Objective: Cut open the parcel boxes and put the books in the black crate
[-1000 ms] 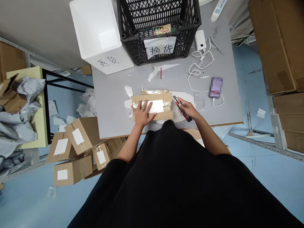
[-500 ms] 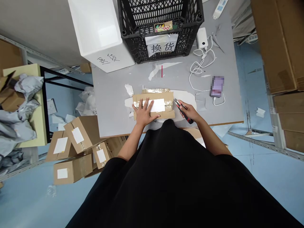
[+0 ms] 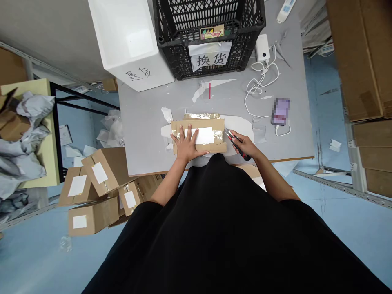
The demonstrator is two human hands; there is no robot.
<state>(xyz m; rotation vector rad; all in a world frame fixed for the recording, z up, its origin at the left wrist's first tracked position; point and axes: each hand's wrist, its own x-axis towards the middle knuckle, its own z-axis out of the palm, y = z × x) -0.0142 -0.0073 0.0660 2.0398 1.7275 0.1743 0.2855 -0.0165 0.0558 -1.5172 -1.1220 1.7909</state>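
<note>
A flat cardboard box (image 3: 219, 147) with clear tape and a white label (image 3: 205, 135) lies near the table's front edge. My left hand (image 3: 186, 147) rests on its left part with fingers spread, covering some of the label. Just off the box's right end, my right hand (image 3: 245, 146) grips a black and red utility knife (image 3: 237, 146). The knife's tip points up and left, close to the box's right edge; whether it touches the cardboard I cannot tell. Behind the box shows another taped cardboard edge (image 3: 202, 116).
A black plastic crate (image 3: 211, 36) and a white bin (image 3: 137, 73) stand at the table's back. On the right are a phone (image 3: 281, 111), a white power bank (image 3: 262, 48), its cable and scissors (image 3: 282, 51). Cardboard boxes (image 3: 107, 169) are piled on the floor at left.
The view has shifted slightly. Both hands, the box and the utility knife keep nearly the same places relative to one another.
</note>
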